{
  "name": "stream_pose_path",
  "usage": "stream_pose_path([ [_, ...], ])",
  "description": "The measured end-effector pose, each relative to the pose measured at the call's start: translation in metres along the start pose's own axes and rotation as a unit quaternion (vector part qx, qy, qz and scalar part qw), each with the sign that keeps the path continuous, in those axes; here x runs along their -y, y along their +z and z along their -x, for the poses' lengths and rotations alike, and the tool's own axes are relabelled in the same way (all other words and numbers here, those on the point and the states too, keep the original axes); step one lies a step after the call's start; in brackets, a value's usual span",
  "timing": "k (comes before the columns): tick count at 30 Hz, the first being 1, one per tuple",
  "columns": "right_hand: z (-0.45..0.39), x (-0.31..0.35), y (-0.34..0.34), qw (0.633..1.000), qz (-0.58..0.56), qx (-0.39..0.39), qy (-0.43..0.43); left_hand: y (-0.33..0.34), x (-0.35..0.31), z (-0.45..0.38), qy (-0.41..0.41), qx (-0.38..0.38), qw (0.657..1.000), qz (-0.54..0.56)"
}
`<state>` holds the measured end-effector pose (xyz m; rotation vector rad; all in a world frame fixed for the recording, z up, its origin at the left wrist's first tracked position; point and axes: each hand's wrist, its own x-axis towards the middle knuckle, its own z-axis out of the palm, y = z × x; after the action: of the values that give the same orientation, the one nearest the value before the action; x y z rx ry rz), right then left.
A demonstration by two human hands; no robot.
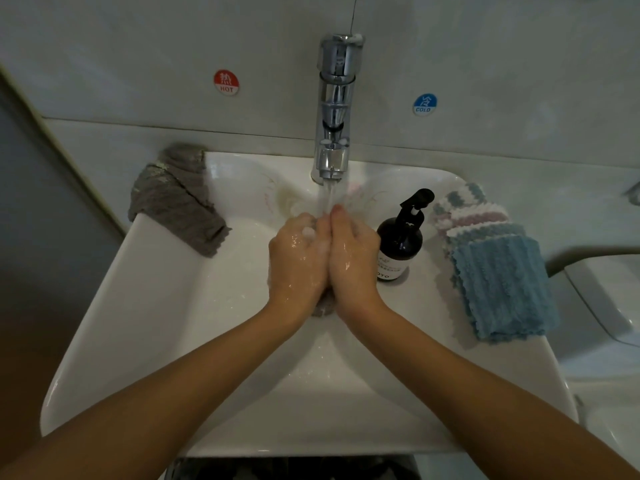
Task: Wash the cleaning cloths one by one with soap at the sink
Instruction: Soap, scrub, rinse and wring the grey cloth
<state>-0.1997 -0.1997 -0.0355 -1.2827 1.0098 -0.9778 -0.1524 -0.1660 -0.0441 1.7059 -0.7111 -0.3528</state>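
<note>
- White sink (145, 306) against a pale tiled wall, and the chrome tap (334, 109) is running, the stream dropping straight onto the fingertips of both hands.
- The left hand (298, 258) and the right hand (353, 251) are pressed together side by side over the basin, wet, with soap suds on the knuckles.
- Between them is a grey cloth (323, 304); only a small bunched end pokes out below the heels of the hands, the rest is hidden by the palms.
- Left fingers curl in over that cloth; the right hand's fingers lie straighter, flat against the bundle, squeezing it from its side.
- Just right of the right hand, on the sink's rim, stands a dark soap pump bottle (400, 244) with a black nozzle and a white label.
- Further right of that, a fanned stack of clean cloths (498, 282), blue on top, pink and white stripes behind, lying well clear of the water.
- Off to the left of the left hand, another grey cloth (180, 202) is draped over the sink's far-left corner.
- On the wall above the hands: a red HOT sticker (225, 82) to the left of the tap, a blue COLD sticker (425, 104) to the right.
</note>
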Motion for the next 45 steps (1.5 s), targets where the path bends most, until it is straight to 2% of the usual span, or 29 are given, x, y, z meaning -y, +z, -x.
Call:
stream_pose_path([
  [3,-0.002,-0.002,0.001,1.000,0.026,0.012,0.002,-0.005,0.001,-0.003,-0.003,0.024,1.000,0.010],
  [7,0.004,0.001,-0.001,0.999,0.022,0.029,0.003,-0.007,0.001,-0.006,-0.014,0.014,0.999,0.042],
  [11,0.005,0.006,-0.002,0.994,-0.011,0.089,0.070,-0.010,-0.002,-0.013,-0.081,0.024,0.991,0.102],
  [16,0.002,0.014,-0.009,0.988,-0.062,0.123,0.068,-0.018,-0.011,-0.017,-0.126,0.059,0.971,0.193],
  [19,0.000,0.015,-0.013,0.990,-0.040,0.126,0.057,-0.020,-0.014,-0.012,-0.100,0.093,0.966,0.218],
  [22,0.000,0.016,-0.012,0.993,-0.022,0.111,0.033,-0.022,-0.017,-0.012,-0.069,0.109,0.975,0.182],
  [28,-0.013,0.016,-0.018,0.997,-0.018,0.079,0.009,-0.029,-0.011,-0.024,0.043,0.075,0.992,0.092],
  [33,-0.015,0.015,-0.021,0.995,0.015,0.083,-0.058,-0.032,-0.007,-0.027,0.056,0.068,0.992,0.087],
  [36,-0.014,0.012,-0.020,0.992,0.039,0.081,-0.084,-0.031,-0.005,-0.025,0.080,0.053,0.995,0.040],
  [42,-0.005,0.006,-0.011,0.993,-0.010,0.115,-0.008,-0.019,-0.005,-0.014,0.072,0.029,0.996,0.054],
  [45,-0.002,0.006,-0.008,0.995,-0.014,0.099,-0.017,-0.014,-0.005,-0.008,0.110,0.008,0.991,0.070],
])
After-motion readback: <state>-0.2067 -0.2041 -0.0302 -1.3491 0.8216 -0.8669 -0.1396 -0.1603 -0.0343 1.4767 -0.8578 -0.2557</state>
